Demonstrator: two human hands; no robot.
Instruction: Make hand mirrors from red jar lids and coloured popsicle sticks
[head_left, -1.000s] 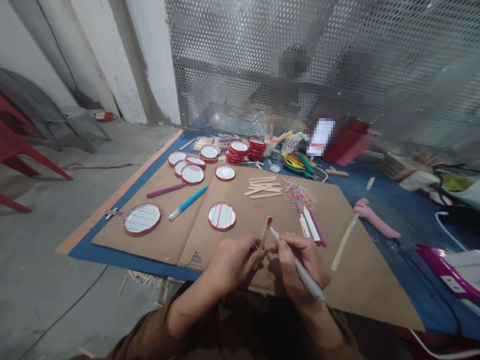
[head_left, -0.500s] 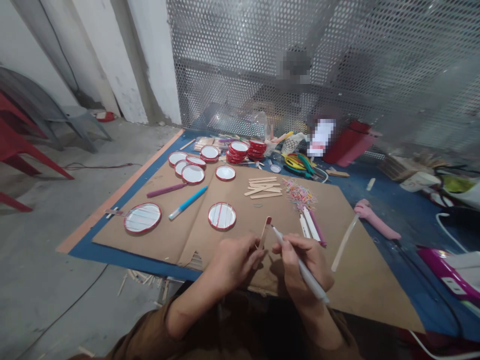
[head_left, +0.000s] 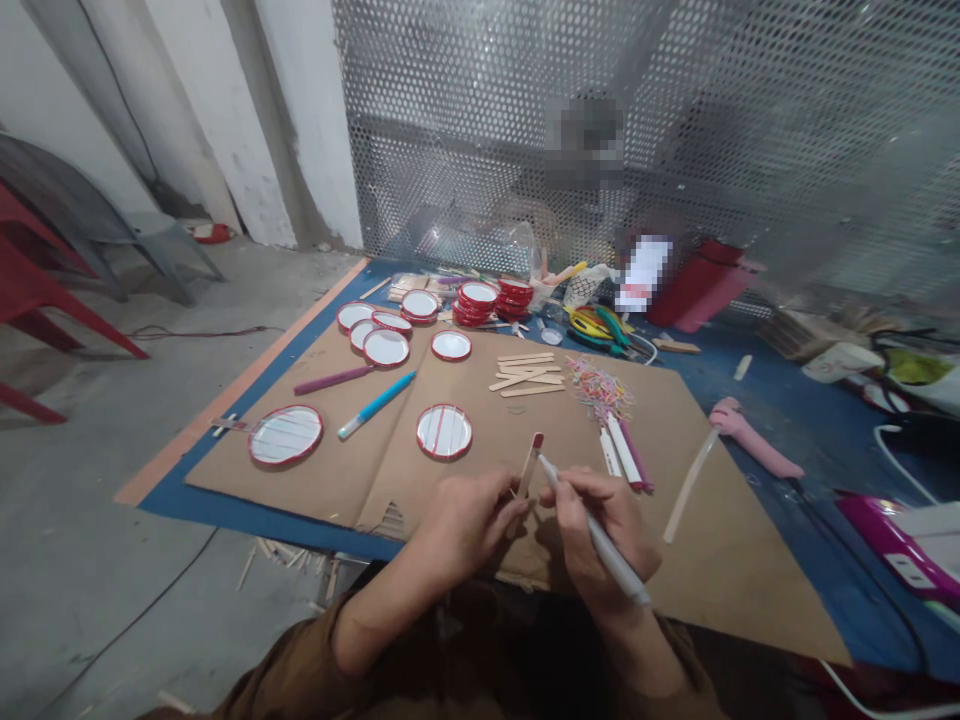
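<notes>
My left hand (head_left: 469, 525) pinches a wooden popsicle stick (head_left: 529, 470) tilted upward, its top end coloured dark red. In my right hand (head_left: 611, 520) is a marker pen with a white-grey barrel (head_left: 615, 560), held like a pencil, its tip at the stick just below the red part. Ahead of my hands lies a red-rimmed round lid (head_left: 444, 432) with stripes across its white face. Several plain popsicle sticks (head_left: 527, 375) lie beyond, beside a heap of small coloured rubber bands (head_left: 598, 388). White and purple markers (head_left: 624, 452) rest to the right.
Cardboard (head_left: 360, 470) covers much of the blue table. A striped lid with a stick handle (head_left: 285, 436) and a blue marker (head_left: 376, 405) lie left. Stacked red lids (head_left: 474, 303) and pliers (head_left: 598, 330) stand at the back. A pink glue gun (head_left: 757, 440) and a power strip (head_left: 892, 545) are at right.
The marker tip has shifted slightly left and down along the stick, my right hand moving with it. My left hand and the stick stay nearly still.
</notes>
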